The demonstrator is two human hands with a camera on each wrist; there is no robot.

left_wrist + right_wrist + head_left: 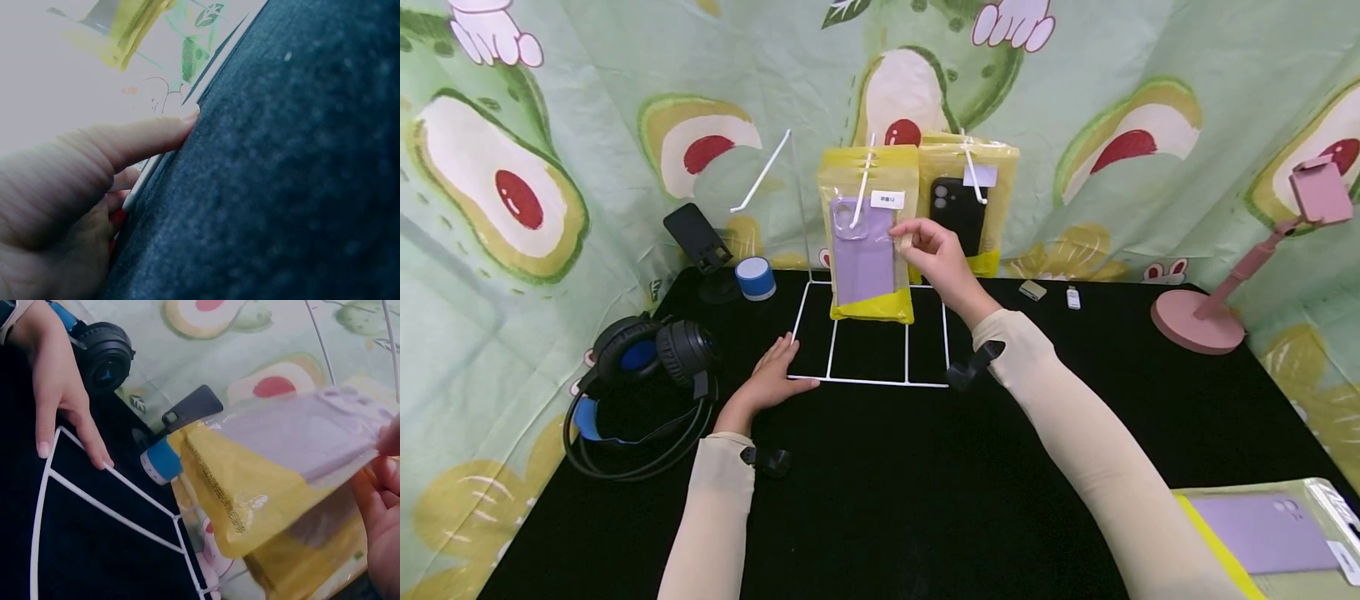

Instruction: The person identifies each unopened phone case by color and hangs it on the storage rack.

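Note:
A purple phone case in a clear and yellow pouch (865,267) hangs from the middle hook of a white wire rack (880,383). My right hand (934,254) pinches the right edge of this pouch between thumb and fingers; the right wrist view shows the pouch (275,469) tilted, its yellow bottom toward the rack's base. Behind and to the right hangs another pouch with a black phone case (955,208). My left hand (767,379) rests at the front left corner of the rack's base, fingers spread. In the left wrist view its thumb (156,132) lies against the white bar.
Black headphones (647,358) lie at the left, near a black phone stand (695,237) and a blue round box (755,277). To the right are two small items, one a white USB stick (1073,298), and a pink stand (1198,321). Another purple case pouch (1262,533) lies front right.

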